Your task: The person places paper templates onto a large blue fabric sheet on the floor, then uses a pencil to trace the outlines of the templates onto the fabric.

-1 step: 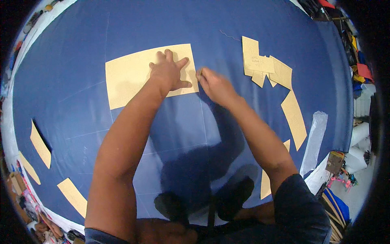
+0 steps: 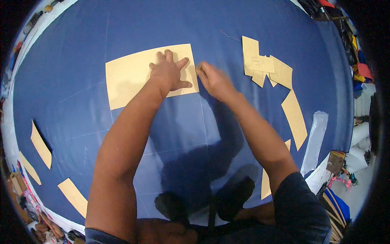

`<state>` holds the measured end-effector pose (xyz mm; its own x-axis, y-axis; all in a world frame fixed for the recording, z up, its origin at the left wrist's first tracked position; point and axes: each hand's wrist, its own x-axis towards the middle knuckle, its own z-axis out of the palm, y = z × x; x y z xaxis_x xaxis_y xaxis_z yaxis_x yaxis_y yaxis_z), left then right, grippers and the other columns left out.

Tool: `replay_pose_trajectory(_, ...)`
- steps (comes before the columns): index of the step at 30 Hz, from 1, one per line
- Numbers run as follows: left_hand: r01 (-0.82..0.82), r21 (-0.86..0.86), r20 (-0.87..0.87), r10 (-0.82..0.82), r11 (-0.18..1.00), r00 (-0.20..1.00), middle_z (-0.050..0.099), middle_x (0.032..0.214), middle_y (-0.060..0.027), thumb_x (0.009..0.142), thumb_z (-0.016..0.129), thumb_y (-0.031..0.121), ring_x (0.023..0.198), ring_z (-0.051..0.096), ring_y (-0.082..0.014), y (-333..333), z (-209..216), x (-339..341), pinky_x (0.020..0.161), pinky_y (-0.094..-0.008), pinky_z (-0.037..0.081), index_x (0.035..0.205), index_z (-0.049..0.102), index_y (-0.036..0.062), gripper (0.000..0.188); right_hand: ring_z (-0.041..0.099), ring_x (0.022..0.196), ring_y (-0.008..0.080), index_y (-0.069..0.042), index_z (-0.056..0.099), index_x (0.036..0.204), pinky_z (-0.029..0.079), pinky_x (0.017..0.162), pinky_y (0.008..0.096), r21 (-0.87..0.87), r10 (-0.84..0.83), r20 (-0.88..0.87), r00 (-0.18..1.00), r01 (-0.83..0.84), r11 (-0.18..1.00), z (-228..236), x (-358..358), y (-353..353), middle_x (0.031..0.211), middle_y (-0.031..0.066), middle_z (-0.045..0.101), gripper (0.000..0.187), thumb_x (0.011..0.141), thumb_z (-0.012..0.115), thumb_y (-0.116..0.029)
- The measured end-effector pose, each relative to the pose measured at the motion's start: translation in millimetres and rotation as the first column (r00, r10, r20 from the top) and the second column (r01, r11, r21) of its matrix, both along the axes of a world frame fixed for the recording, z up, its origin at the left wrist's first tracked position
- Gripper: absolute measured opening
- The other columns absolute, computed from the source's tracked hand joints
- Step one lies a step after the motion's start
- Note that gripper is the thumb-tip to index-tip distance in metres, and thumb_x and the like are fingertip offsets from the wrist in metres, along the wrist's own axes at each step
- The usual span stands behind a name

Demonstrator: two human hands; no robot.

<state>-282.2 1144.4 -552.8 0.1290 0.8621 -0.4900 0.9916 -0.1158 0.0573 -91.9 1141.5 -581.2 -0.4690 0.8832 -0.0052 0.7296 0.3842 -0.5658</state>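
Observation:
A large yellow card pattern piece [image 2: 130, 77] lies flat on dark blue sheet material [image 2: 174, 20]. My left hand [image 2: 166, 73] presses on its right part with the fingers spread wide. Just beyond the card's right edge, my right hand [image 2: 216, 80] is closed in a pinch, a little blurred. A small pale bit shows at its fingertips, too hidden to name. Thin pale lines [image 2: 203, 118] run over the blue material, one of them downward from the card's lower right corner.
Several smaller card pieces [image 2: 260, 64] overlap at the right, with a longer one [image 2: 294, 120] below them. More card strips [image 2: 41, 144] lie at the left. A translucent plastic strip [image 2: 315, 140] rests near the right edge. Assorted clutter [image 2: 361, 73] lines the sides.
My right hand has moved slightly up along the card's right edge. My left hand and the card have stayed put.

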Motion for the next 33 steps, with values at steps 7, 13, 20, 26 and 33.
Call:
replay_pose_trajectory(7, -0.010, 0.038, 0.035, 0.008, 0.999, 0.999, 0.021, 0.164, -0.0243, 0.075, 0.074, 0.072, 0.150, 0.023, -0.0497, -2.3, -0.9, -0.9, 0.112, -0.0662, 0.038, 0.157, 0.036, 0.0392, 0.096, 0.068, 0.092, 0.0438, -0.007, 0.065, 0.108, 0.054, 0.079, 0.0524, 0.117, -0.091, -0.132, 0.987, 0.107, 0.987, -6.8, -28.0, 72.5, 0.102, 0.0204, 0.071, 0.026, 0.103, 0.053, -0.031)
replay_pose_trajectory(13, -0.010, 0.068, 0.051, 0.007, 0.998, 0.999, 0.018, 0.166, -0.0236, 0.077, 0.071, 0.073, 0.151, 0.022, -0.0487, -8.0, -6.8, -2.2, 0.113, -0.0657, 0.036, 0.157, 0.035, 0.0375, 0.095, 0.072, 0.085, 0.0301, -0.007, 0.064, 0.118, 0.056, 0.078, 0.0415, 0.077, -0.130, -0.240, 0.962, 0.152, 0.985, 17.3, 27.7, 38.7, 0.093, 0.0125, 0.072, 0.025, 0.104, 0.056, -0.026)
replay_pose_trajectory(20, -0.032, 0.212, 0.088, 0.013, 0.977, 0.996, 0.018, 0.165, -0.0273, 0.082, 0.062, 0.076, 0.151, 0.023, -0.0494, -34.2, -21.4, -14.3, 0.114, -0.0655, 0.033, 0.159, 0.034, 0.0295, 0.094, 0.063, 0.094, 0.0421, -0.005, 0.057, 0.110, 0.052, 0.081, 0.0513, -0.289, 0.526, 0.419, 0.741, -0.440, 0.850, 135.9, 186.0, -79.1, 0.096, 0.0174, 0.062, 0.017, 0.101, 0.053, -0.019)
replay_pose_trajectory(26, 0.065, 0.142, 0.322, -0.108, 0.988, 0.941, 0.023, 0.162, -0.0323, 0.088, 0.058, 0.072, 0.151, 0.021, -0.0510, -156.9, -30.5, -10.7, 0.118, -0.0599, 0.027, 0.154, 0.044, 0.0140, 0.089, 0.064, 0.099, 0.0401, -0.009, 0.060, 0.114, 0.053, 0.086, 0.0500, -0.324, 0.050, 0.436, 0.899, 0.105, 0.940, 136.5, 267.0, -168.4, 0.107, 0.0174, 0.065, 0.021, 0.104, 0.053, -0.027)
replay_pose_trajectory(33, -0.074, 0.074, 0.827, -0.020, 0.994, 0.562, 0.031, 0.159, -0.0279, 0.090, 0.074, 0.029, 0.147, 0.031, -0.0462, -252.2, 0.4, -12.4, 0.119, -0.0501, 0.032, 0.143, 0.054, 0.0086, 0.061, 0.060, 0.119, 0.0377, -0.011, 0.061, 0.122, 0.049, 0.098, 0.0510, -0.301, 0.504, 0.262, 0.823, -0.427, 0.853, 51.5, 200.9, -140.7, 0.127, 0.0156, 0.064, 0.028, 0.103, 0.053, -0.030)
